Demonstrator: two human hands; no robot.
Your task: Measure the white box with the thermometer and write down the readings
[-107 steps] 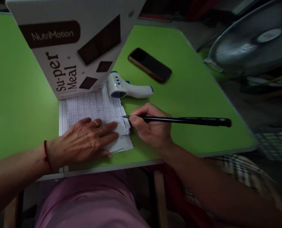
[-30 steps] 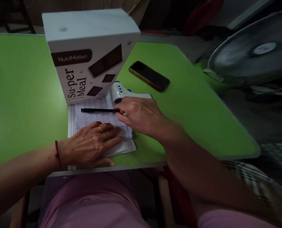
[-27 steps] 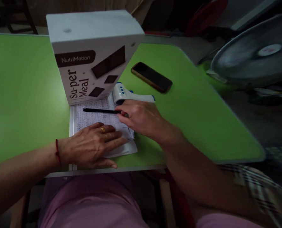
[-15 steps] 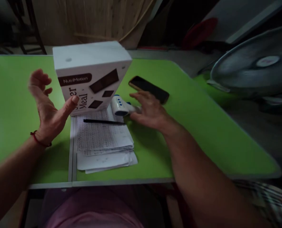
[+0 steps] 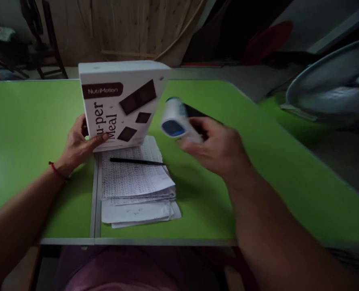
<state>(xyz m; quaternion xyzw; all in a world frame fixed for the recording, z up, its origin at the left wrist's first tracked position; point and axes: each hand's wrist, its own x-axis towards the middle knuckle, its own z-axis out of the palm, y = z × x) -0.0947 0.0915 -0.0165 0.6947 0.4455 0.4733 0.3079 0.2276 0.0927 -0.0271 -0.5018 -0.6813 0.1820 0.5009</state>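
My left hand (image 5: 80, 139) grips the lower left edge of a white NutriMotion box (image 5: 137, 87), thumb on the printed front and fingers behind. The box stands upright, its bottom by the far end of the papers. In my right hand (image 5: 217, 143) is a white and blue infrared thermometer (image 5: 177, 117), raised above the green table, its handle inside my curled fingers. A stack of handwritten papers (image 5: 137, 182) lies in front of the box, with a black pen (image 5: 137, 161) across it. Behind the thermometer, a dark phone (image 5: 197, 111) is mostly hidden.
The green table (image 5: 206, 210) has a metal seam (image 5: 96, 202) left of the papers. A large fan (image 5: 333, 85) stands to the right. Dark chairs (image 5: 49, 48) and a wooden panel (image 5: 143, 30) are beyond the far edge.
My left hand has gone from open beside the box to gripping it, and the box front has turned slightly. My right hand has taken hold of the thermometer and lifted it off the table.
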